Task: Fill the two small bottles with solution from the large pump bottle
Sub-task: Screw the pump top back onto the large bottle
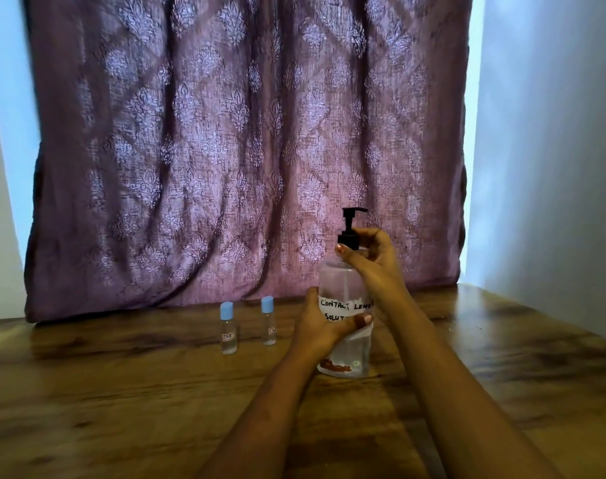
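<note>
Tabletop [122,392] of dark grained wood is carrying every item, with a purple damask curtain [225,150] hanging behind it and a pale wall [554,167] showing at the right edge. Toward the left, the left small bottle [229,331] and the right small bottle [269,323] are standing upright and apart. Each is wearing a light blue cap and a tiny label too small to read, and their fill level cannot be told. Just to their right, the left hand [324,326] is wrapping around the body of the large pump bottle [343,281]. Its thumb is lying across the front over the white label [343,307], and its other fingers are passing out of sight behind. The pump bottle is standing with its base on the table. Its handwritten label is reading "CONTACT LENS SOLUT", with the remainder covered by the thumb. A torn strip is hanging below the label, and a reddish mark near the base is too blurred to identify. The right hand [370,261] is curling around the black collar at the neck, thumb tip on the near side and fingers bending over the far side. The pump head [351,224] is rising free above that hand, spout pointing right. Both forearms are running off the lower edge.
</note>
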### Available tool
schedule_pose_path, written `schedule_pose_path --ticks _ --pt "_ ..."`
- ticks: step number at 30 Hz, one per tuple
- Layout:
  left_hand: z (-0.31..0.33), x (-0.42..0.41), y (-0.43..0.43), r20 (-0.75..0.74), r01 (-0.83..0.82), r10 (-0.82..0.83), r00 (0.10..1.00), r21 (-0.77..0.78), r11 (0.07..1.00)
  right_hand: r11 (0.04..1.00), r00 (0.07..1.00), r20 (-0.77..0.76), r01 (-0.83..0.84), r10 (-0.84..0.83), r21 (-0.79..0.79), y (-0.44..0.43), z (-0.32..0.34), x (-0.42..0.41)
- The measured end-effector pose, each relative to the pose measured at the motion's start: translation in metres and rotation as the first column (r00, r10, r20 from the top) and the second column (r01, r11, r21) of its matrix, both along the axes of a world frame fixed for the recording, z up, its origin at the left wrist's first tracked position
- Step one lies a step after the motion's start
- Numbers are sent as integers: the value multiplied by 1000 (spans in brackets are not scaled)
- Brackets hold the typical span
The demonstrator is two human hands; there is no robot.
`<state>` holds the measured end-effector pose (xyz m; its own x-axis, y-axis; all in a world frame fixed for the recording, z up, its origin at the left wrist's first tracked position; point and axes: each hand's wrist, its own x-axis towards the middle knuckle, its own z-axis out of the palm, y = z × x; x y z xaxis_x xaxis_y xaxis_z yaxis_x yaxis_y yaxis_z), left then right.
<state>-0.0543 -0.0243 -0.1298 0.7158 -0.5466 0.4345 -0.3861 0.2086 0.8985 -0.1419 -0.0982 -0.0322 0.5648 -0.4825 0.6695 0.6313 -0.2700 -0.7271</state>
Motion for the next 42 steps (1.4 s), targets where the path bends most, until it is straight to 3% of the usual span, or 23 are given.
schedule_pose_path --ticks 4,19,31,35,39,42 --pt "1 -2 1 33 -24 23 999 16 1000 997 998 -8 70 -70 -23 -3 0 1" --pt "3 -5 5 39 -36 36 999 14 999 981 980 -78 -177 183 83 -6 1 -9" --pt "8 -12 8 132 -78 72 989 42 996 991 991 -51 122 -126 -61 3 2 0" --pt "7 -12 10 113 -83 79 990 35 996 989 987 -114 99 -112 -114 3 1 0" --pt "8 -11 10 75 -71 69 995 30 997 999 989 -144 -34 34 3 1 2 -1" --pt "8 -12 10 69 -57 55 996 29 998 1000 996 -91 22 -24 -20 1 2 0"
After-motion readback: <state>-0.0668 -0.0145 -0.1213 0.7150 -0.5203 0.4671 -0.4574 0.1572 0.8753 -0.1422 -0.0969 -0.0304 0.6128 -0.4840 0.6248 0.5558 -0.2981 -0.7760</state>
